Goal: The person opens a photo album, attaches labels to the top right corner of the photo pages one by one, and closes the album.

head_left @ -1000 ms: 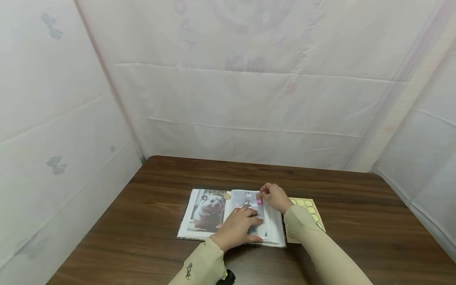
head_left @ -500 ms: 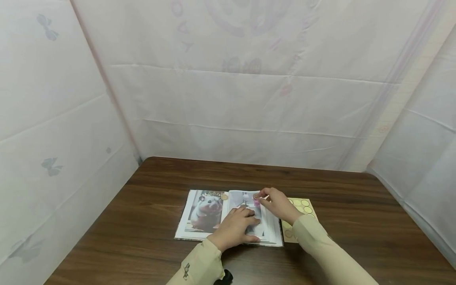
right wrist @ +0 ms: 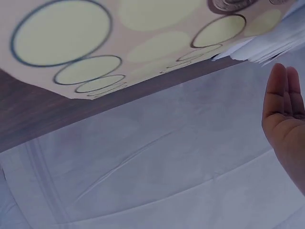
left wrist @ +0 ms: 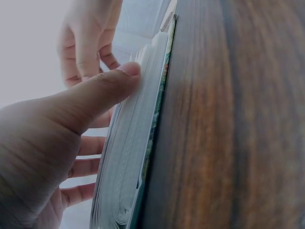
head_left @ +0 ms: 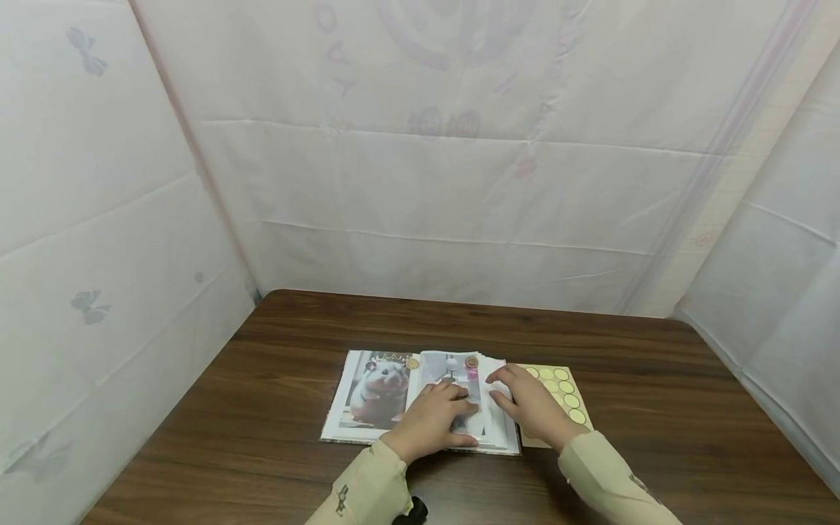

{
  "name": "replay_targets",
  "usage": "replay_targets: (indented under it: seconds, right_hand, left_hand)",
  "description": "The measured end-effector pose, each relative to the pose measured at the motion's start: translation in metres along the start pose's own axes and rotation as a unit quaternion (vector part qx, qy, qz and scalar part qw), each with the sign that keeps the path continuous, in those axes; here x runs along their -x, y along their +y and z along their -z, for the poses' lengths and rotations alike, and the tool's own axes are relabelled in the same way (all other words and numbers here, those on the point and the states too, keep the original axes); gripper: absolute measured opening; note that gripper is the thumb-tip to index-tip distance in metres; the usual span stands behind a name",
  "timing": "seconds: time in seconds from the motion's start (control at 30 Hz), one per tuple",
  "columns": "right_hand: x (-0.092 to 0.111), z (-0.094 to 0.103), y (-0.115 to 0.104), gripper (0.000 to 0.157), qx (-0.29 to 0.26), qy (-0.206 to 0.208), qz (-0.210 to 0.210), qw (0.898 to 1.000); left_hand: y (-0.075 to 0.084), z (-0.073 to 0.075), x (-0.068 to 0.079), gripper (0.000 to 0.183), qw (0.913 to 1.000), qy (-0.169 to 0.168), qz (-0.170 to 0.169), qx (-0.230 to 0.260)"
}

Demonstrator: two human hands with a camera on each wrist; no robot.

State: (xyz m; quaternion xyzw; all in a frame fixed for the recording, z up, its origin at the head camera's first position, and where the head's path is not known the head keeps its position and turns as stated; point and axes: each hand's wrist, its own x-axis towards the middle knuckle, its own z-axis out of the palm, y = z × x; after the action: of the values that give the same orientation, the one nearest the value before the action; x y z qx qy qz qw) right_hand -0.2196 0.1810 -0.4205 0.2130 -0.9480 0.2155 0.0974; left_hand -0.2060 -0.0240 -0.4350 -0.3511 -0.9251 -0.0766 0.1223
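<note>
An open photo album (head_left: 333, 430) lies on the table, a picture of a crowned hamster (head_left: 380, 390) on its left page. My left hand (head_left: 433, 419) rests spread over the right page, thumb along the thick page edges in the left wrist view. One round sticker (head_left: 412, 363) is at the left page's upper right corner. Another round sticker (head_left: 472, 362) sits high on the right page's picture, above a pink patch. My right hand (head_left: 534, 405), fingers loosely bent and holding nothing visible, hovers by the album's right edge. It partly covers the sticker sheet (head_left: 571, 390).
Large pale circles fill the sticker sheet, with a dark printed round sticker (right wrist: 231, 4) near its top in the right wrist view. A black object (head_left: 412, 510) shows under my left sleeve. A white cloth wall (head_left: 420, 262) stands behind the wooden table (head_left: 295, 328).
My right hand has let go of the round sticker on the right page and drawn back right and toward me. The left hand has stayed on the page.
</note>
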Motion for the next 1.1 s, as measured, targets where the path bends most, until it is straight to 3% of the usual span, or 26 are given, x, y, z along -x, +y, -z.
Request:
replay_targets:
  seconds: [0.27,0.53,0.87,1.1]
  right_hand:
    - [0.01,-0.01,0.007,0.017,0.027,0.015,0.003,1.0]
    - [0.018,-0.015,0.009,0.018,0.049,0.042,0.034,0.997]
    - [0.03,-0.021,0.01,0.042,0.1,0.033,0.033,0.994]
    - [0.029,-0.031,0.009,0.037,0.111,0.055,0.053,0.991]
  left_hand:
    - [0.0,-0.001,0.001,0.05,1.0,-0.001,0.002,0.006]
    - [0.0,0.001,0.002,0.051,1.0,-0.004,0.005,0.007]
    - [0.004,-0.001,-0.003,0.052,1.0,-0.007,-0.002,0.004]
    - [0.001,0.0,-0.001,0.052,0.9998,-0.017,0.008,0.004]
